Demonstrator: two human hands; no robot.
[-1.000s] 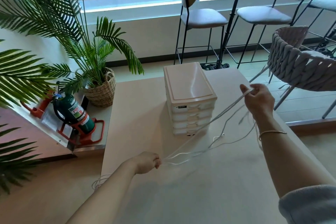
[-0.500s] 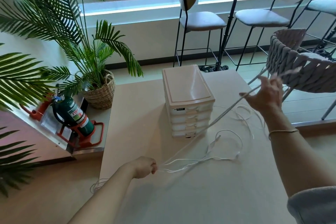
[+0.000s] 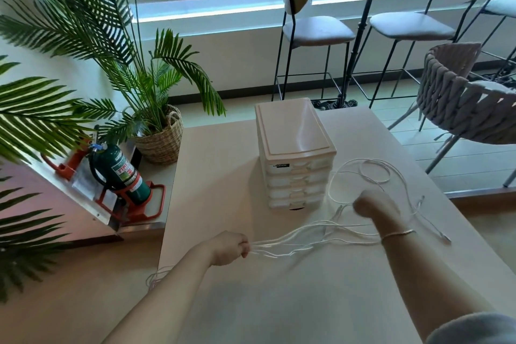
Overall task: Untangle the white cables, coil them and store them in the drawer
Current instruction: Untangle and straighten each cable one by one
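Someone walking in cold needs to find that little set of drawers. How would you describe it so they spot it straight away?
Start at the pale beige table in the middle of the room. Near its far edge stands a small cream plastic drawer unit, a squat tower of shallow drawers, all shut. It is the only boxy thing on the table; thin white cables sprawl loose beside it to the right.

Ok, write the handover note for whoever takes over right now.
Left hand: grips a bunch of the white cables near the table's left edge.
Right hand: blurred, low over the strands beside the drawer unit; grip unclear.
Cables: strands and loose loops lie spread on the table right of the unit; more hang off the left edge.
Done: nothing coiled, drawers shut.
Left: separate the cables, coil each, open a drawer, store them.
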